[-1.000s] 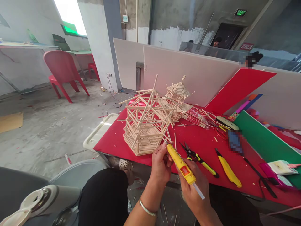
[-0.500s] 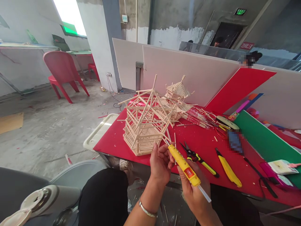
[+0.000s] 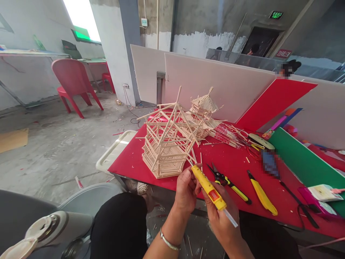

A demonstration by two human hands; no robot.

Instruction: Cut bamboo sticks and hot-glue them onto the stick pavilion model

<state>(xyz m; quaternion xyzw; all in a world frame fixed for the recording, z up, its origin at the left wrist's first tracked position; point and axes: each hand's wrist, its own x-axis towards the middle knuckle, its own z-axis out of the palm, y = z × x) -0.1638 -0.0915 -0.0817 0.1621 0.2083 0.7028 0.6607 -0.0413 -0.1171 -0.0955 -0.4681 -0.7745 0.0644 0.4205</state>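
Observation:
A yellow hot glue gun (image 3: 207, 185) is gripped in my right hand (image 3: 222, 210), its nozzle pointing up and away from me. From its back end sticks a clear glue stick (image 3: 230, 218). Close beside the nozzle, my left hand (image 3: 185, 190) has its fingers curled and the thumb drawn in; what they pinch, if anything, is hidden. Just beyond both hands stands an open pavilion frame of thin wooden sticks (image 3: 168, 147) on the red tabletop (image 3: 126, 162). The nozzle tip is near its lower right corner; whether they touch is unclear.
Behind the frame is a second stick pavilion (image 3: 205, 104) with bundled sticks (image 3: 226, 135). Pruning shears (image 3: 229, 183), a yellow utility knife (image 3: 261, 194) and a green board (image 3: 304, 169) are to the right. A red chair (image 3: 72, 82) and a flask (image 3: 59, 228) are leftward.
My left hand has shifted slightly right, its thumb and fingers drawing closer together. The rear end of the glue gun has moved a little left with my right hand.

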